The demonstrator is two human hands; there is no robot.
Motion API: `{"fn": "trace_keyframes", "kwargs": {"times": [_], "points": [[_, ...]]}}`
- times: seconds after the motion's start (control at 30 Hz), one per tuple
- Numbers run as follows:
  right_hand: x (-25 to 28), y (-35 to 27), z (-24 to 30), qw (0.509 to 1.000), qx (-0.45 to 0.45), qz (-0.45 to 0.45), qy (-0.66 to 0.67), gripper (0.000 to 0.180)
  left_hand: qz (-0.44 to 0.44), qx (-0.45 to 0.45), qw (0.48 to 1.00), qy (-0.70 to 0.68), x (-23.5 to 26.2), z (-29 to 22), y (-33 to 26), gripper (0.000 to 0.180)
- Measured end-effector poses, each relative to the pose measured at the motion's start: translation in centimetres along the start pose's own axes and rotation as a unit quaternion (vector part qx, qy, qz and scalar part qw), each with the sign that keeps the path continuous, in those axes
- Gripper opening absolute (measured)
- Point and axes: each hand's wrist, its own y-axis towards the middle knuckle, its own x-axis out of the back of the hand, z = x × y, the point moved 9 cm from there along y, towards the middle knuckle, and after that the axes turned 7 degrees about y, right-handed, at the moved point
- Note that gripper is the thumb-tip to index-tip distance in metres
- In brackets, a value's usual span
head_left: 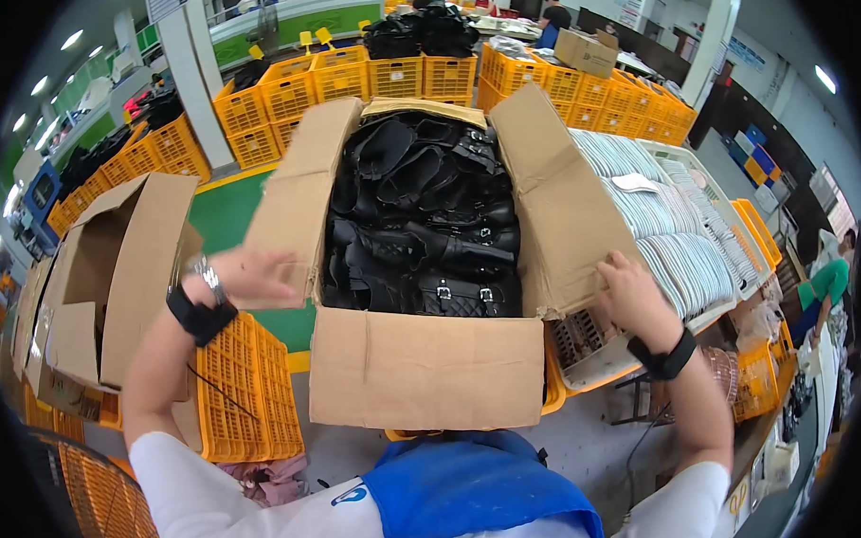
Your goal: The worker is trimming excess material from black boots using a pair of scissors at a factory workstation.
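A large cardboard box (427, 371) stands open in front of me, its flaps folded outward. Inside lie several black leather boot uppers (422, 240), packed close, some with buckles and straps. My left hand (252, 274) is at the near end of the left flap (295, 207), fingers stretched out and holding nothing. At the outer edge of the right flap (575, 217), my right hand (631, 293) has its fingers bent over the cardboard. A dark band circles each wrist, and a metal bracelet shows on the left one.
To the right, a pale crate (627, 356) carries rows of white, flat sole-shaped pieces (682, 268). More open cardboard boxes (151, 259) and a yellow crate (246, 391) stand at left. Stacked yellow crates (394, 78) line the back; a person in green (826, 283) is far right.
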Motion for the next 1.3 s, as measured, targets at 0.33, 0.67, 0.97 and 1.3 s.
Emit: {"fn": "trace_keyframes", "kwargs": {"times": [0.33,0.67,0.97,1.3], "points": [[0.7,16.6,3.3,0.89,-0.032,0.359,-0.279,0.028,-0.29,-0.036,0.95,0.109,24.4,-5.6,16.4,0.085],[-10.9,27.0,-7.5,0.946,-0.31,0.026,0.093,0.053,-0.174,0.145,0.971,-0.082,15.3,3.3,26.0,0.092],[-24.3,28.2,-7.1,0.623,-0.452,0.108,0.63,0.102,-0.183,0.08,0.98,-0.008,12.6,6.8,35.5,0.109],[-24.8,29.4,-4.5,0.453,-0.362,0.017,0.815,0.093,-0.209,-0.079,0.956,0.19,12.9,-0.6,35.1,0.089]]}}
